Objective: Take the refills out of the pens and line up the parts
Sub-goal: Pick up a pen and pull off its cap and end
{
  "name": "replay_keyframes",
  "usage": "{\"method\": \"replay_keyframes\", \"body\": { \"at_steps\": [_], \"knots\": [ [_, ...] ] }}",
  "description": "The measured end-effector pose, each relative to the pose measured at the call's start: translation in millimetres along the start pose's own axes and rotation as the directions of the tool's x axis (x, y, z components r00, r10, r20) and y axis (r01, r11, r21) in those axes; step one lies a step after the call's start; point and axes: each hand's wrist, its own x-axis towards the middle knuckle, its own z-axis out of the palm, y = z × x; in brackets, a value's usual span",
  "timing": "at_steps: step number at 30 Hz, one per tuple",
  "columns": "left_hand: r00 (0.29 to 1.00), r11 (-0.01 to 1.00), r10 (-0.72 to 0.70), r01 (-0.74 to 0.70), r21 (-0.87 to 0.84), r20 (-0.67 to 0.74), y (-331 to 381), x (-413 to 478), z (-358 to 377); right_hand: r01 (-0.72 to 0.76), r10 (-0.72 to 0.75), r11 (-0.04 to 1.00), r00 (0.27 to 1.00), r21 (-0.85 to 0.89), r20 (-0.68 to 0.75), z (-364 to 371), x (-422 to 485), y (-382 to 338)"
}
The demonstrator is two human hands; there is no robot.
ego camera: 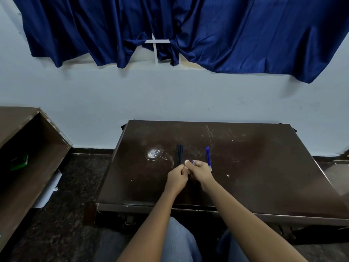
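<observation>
Both hands meet over the middle of the dark brown table [264, 167]. My left hand [176, 177] and my right hand [200, 171] are closed together on one pen [192, 162], of which only a blue tip shows above my right thumb. Just behind my left hand lie black pen barrels [179, 153] side by side, pointing away from me. To the right of my right hand lie blue refills [208, 156], also side by side and parallel to the barrels.
A pale worn patch [155, 153] marks the table left of the barrels. A brown shelf unit [34, 148] stands on the left with a green item [19, 162] inside. Blue curtains [170, 25] hang on the wall behind.
</observation>
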Motion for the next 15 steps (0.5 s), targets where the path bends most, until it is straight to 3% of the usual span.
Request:
{"method": "replay_keyframes", "body": {
  "at_steps": [4,7,11,13,15],
  "knots": [
    [0.998,0.995,-0.023,0.028,0.092,-0.053,-7.1,2.4,0.5,-0.147,0.145,0.987,0.989,0.067,0.042,3.4,10.5,-9.5],
    [0.998,0.999,-0.041,0.041,0.012,-0.051,-10.0,4.9,1.7,-0.246,0.234,0.961,0.967,0.126,0.104,4.2,22.8,-11.1],
    [0.962,0.949,-0.269,0.272,-0.162,0.038,-12.8,8.6,2.1,-0.297,0.314,0.889,0.95,0.347,0.009,3.1,43.6,-10.5],
    [0.937,0.913,-0.333,0.347,-0.215,0.101,-19.3,9.4,-0.6,-0.281,0.312,0.922,0.946,0.268,-0.082,-0.8,55.5,-4.4],
    [0.937,0.902,-0.327,0.348,-0.256,0.121,-26.1,10.3,-4.1,-0.247,0.246,0.969,0.954,0.017,-0.169,-3.5,65.3,5.9]
  ]
}}
